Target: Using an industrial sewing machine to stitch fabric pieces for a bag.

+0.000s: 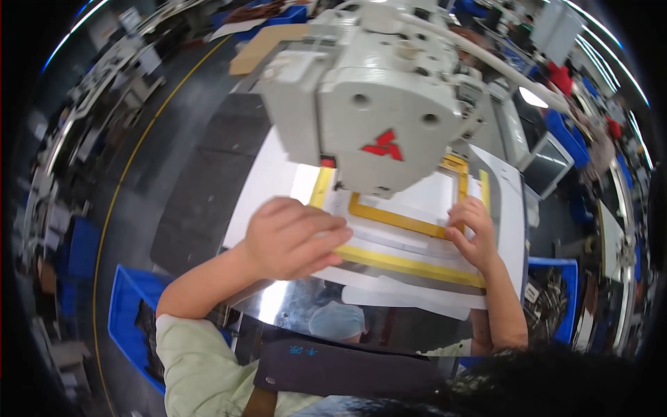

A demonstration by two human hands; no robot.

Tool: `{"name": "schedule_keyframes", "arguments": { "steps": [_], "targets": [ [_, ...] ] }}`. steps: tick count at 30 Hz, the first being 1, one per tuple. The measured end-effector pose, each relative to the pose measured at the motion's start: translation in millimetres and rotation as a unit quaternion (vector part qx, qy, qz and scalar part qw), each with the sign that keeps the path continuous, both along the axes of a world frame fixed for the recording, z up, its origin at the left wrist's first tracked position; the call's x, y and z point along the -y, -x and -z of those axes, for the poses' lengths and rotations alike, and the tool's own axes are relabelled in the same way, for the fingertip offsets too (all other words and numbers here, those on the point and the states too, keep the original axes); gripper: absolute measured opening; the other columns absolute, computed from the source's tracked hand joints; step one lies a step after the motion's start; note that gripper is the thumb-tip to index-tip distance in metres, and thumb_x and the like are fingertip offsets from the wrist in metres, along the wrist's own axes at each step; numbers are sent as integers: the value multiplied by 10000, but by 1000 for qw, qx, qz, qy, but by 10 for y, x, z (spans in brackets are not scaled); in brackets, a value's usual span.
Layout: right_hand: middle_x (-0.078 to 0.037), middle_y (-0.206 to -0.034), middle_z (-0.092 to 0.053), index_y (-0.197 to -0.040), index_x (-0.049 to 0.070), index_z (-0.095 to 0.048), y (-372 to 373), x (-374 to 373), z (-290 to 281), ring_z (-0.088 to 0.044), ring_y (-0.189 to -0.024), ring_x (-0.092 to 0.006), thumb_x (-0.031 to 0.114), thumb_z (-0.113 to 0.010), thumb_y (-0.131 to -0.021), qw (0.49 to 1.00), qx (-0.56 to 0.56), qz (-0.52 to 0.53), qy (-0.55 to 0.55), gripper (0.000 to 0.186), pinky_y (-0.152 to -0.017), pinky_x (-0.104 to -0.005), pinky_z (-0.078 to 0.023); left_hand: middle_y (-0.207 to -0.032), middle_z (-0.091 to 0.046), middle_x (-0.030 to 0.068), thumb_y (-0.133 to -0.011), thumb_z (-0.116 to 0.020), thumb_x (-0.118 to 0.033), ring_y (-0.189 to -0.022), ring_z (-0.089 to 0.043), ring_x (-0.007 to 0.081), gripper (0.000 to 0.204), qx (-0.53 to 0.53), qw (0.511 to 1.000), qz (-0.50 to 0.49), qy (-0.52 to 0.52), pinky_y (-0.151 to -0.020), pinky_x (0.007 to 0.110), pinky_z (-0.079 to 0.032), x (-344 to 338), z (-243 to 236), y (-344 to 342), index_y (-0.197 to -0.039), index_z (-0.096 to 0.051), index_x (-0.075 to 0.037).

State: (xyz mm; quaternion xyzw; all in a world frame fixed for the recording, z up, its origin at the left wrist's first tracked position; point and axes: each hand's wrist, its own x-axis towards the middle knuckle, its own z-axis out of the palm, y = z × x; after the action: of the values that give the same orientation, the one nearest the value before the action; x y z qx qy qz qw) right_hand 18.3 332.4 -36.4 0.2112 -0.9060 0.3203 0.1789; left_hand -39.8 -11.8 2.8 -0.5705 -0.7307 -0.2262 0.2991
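A large white industrial sewing machine head with a red emblem stands over the work. Under it sits a yellow clamp frame, on a flat pale template bordered with yellow strips. My left hand is at the template's front left, its fingers bent together and pointing right; anything between them is hidden. At the right end of the clamp frame is my right hand, its fingers curved with the thumb apart from them. Whether those fingertips touch the frame is unclear.
Below the template, a white strip lies on the shiny machine table. Blue bins stand at the left and right, the right one holding dark pieces. A screen stands right of the machine, and a yellow floor line runs left.
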Motion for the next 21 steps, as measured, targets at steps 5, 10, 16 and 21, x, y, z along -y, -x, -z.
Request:
{"name": "schedule_keyframes", "arguments": {
  "steps": [5,10,16,21],
  "targets": [
    [-25,-833,-591,-837,98,-693,-367,459,-179,-559,-804,-217,125,-810,-575,941,259,-213,-41,288,-734,-329,-433,-913,-637,98,-962,-468,-225,-760,-568,151,240,9,914,-250,-321,-670,268,-433,1306,-88,-100,-962,-596,-22],
    [-2,-784,-563,-910,194,-712,-322,810,-10,-546,-724,-214,196,-795,-617,948,184,-238,-100,305,-633,-342,-421,-848,-593,73,-950,-494,-179,-747,-534,136,189,119,658,-501,-549,-702,257,-437,2665,1251,-438,-984,-572,-10],
    [-25,-837,-595,-965,147,-694,-219,1174,-58,-579,-758,-230,172,-772,-672,928,234,-287,-43,304,-668,-328,-466,-886,-557,169,-737,-735,-220,-797,-576,341,349,348,689,-633,-61,-714,408,-475,2842,3439,-1310,-975,-564,-29],
    [-44,-859,-603,-941,106,-700,-241,1157,28,-592,-749,-205,72,-753,-681,929,275,-247,-8,267,-643,-291,-472,-841,-558,166,-765,-712,-222,-788,-583,338,271,341,696,-626,-90,-718,398,-470,2664,3582,-1318,-914,-595,-29]
  ]
}}
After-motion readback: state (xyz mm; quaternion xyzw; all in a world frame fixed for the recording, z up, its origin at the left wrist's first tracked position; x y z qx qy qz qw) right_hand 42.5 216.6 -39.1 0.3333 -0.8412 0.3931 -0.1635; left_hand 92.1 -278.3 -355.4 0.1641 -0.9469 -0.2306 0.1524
